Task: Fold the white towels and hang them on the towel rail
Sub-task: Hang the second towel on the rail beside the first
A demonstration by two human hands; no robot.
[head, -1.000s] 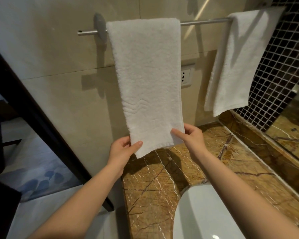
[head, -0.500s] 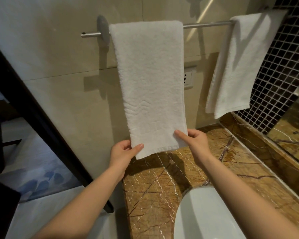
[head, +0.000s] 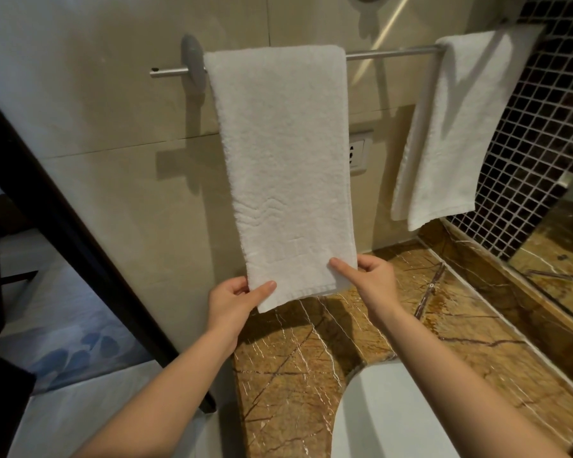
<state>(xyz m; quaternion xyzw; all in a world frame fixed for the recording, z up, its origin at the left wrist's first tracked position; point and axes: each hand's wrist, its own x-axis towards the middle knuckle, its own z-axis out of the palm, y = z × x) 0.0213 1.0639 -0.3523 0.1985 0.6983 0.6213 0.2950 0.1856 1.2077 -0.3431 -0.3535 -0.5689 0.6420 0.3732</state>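
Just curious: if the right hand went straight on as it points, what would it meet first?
The right hand pinches a lower corner of the white towel, so that comes first; behind it probably the beige wall, gap unclear.

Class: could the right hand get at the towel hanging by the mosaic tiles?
Probably yes: nothing stands between the right hand and the far towel, but it pinches a corner of the near towel and must let go first.

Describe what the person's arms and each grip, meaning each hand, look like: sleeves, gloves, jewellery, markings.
The left grip and right grip are bare hands: no gloves, rings or markings show. The left forearm and right forearm are uncovered to the frame's edge, with no sleeve, watch or bracelet in view.
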